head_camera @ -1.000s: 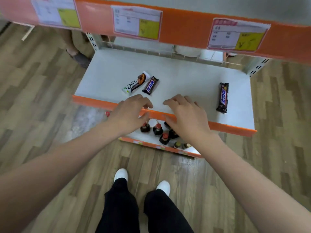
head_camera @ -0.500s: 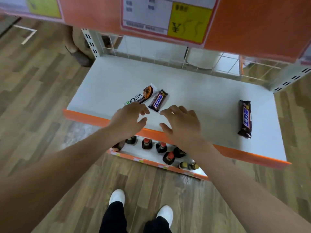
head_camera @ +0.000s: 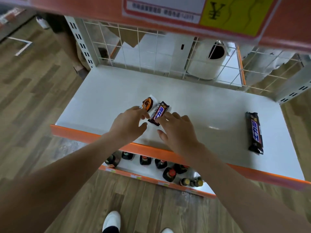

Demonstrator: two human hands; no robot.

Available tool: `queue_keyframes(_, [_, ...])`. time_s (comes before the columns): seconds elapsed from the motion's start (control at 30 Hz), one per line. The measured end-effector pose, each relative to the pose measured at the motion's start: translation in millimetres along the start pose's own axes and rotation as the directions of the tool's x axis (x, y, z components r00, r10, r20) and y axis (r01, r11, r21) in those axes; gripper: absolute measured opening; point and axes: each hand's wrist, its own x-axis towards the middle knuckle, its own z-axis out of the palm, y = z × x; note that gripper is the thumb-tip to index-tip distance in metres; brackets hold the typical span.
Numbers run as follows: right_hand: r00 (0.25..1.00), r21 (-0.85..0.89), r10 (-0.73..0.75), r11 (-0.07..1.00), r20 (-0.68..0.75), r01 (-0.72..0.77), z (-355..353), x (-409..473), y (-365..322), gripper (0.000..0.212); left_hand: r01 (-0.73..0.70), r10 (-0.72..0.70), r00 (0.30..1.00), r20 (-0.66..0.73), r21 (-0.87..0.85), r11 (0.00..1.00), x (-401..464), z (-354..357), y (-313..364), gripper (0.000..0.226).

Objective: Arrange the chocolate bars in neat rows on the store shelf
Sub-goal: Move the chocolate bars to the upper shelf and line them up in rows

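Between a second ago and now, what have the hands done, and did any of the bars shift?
Both hands moved from the shelf's orange front edge in over the shelf. The left hand now covers part of the Dove bar; the right hand reaches the small Snickers bar. A grip cannot be confirmed. All three bars, including the large Snickers bar, lie where they were.

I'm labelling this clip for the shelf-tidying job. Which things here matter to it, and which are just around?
Part of the job:
white Dove bar
small Snickers bar
large Snickers bar
white shelf
left hand
right hand

Just around:
dark bottles on the lower shelf
price label
wire grid
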Motion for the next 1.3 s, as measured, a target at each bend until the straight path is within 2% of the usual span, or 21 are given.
queue_keyframes(0.17, [0.999,0.007,0.025,1.0,-0.03,-0.025,4.6,8.9,9.0,0.039,0.06,-0.038,0.99,-0.137,0.162,0.985,5.3,1.5,-7.4,0.033])
queue_keyframes(0.37, [0.997,-0.02,0.071,0.997,0.007,-0.071,12.3,26.4,12.4,0.047,0.155,-0.117,0.953,-0.281,0.116,0.981,15.0,19.3,-16.8,0.043])
queue_keyframes(0.57, [0.997,-0.043,0.081,0.996,-0.01,-0.081,26.7,36.9,14.7,0.053,0.257,-0.251,0.935,-0.252,-0.007,0.966,25.5,30.4,-26.2,0.055])
queue_keyframes(0.73, [0.995,-0.034,0.101,0.994,0.001,-0.101,30.1,35.2,14.9,0.051,0.261,-0.261,0.94,-0.219,-0.03,0.965,25.5,34.5,-27.4,0.044])
queue_keyframes(0.87, [0.995,-0.016,0.098,0.995,-0.023,-0.098,26.9,24.9,18.9,0.039,0.222,-0.225,0.957,-0.183,-0.035,0.974,24.3,33.4,-24.1,0.036])
queue_keyframes(1.07, [0.998,0.013,0.053,0.998,0.036,-0.054,20.5,-1.7,25.7,0.044,0.047,-0.043,0.997,-0.066,0.074,0.996,28.0,25.5,-23.8,0.041])
queue_keyframes(1.3, [0.998,0.032,0.013,0.999,0.054,-0.015,19.6,-8.9,22.7,0.037,-0.023,0.04,0.995,-0.087,0.193,0.981,27.1,19.2,-27.2,0.038])
